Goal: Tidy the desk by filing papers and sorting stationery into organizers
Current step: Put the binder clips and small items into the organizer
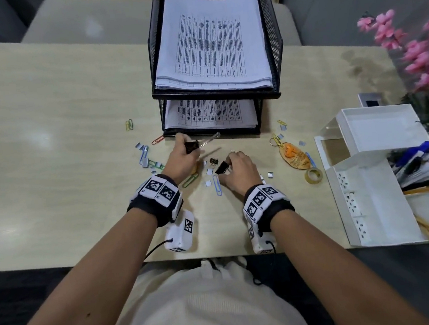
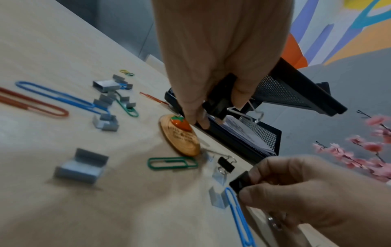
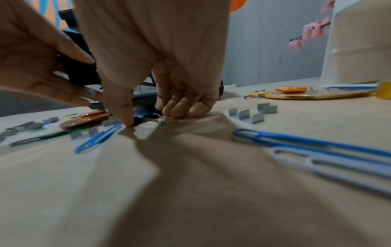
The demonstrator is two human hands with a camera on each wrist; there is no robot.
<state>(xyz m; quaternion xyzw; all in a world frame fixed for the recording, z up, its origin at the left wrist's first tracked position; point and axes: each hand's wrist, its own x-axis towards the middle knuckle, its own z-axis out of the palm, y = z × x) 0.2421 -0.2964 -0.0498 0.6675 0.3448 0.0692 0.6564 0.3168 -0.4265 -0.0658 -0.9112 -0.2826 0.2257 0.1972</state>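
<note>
Two binder clips (image 1: pixel 222 167), each hand's grip.

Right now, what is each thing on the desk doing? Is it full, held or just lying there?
Left hand: grips a black binder clip, lifted.
Right hand: grip pinches another black binder clip at the desk.
Small binder clip: lying loose.
Mesh paper tray: both tiers hold papers.
White organizer: top compartment empty, pens in the right side.
Tape roll: lying flat.
Paper clips: scattered.
</note>
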